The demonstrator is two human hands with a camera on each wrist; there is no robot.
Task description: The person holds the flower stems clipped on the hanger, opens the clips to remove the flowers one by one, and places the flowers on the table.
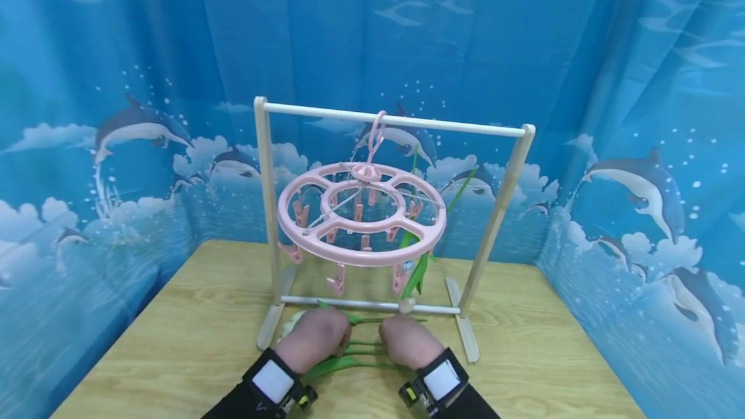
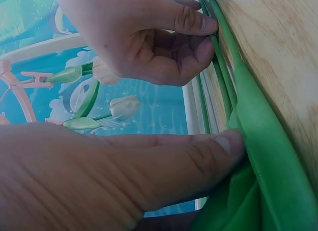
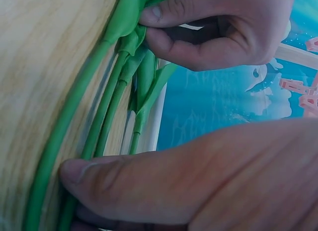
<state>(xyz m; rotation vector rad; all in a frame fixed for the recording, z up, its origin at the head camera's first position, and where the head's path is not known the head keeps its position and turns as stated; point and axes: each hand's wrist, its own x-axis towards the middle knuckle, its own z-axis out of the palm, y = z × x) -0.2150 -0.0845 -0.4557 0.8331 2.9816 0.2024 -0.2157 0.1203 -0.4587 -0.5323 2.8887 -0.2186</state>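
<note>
Pinching slender green stems [image 3: 102, 107], laid crosswise.
Your left hand [image 1: 319, 336] grips by broad leaves [image 2: 271, 136], right hand [image 1: 407, 339] farther along.

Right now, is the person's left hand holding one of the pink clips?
No, the left hand is pinching green leaves low at the tabletop, apart from the pink clips.

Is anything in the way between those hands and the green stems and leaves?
Nothing visible. The left hand pinches green leaves and the right hand pinches a stem. The stand's lower bar lies beyond both hands, not between.
</note>
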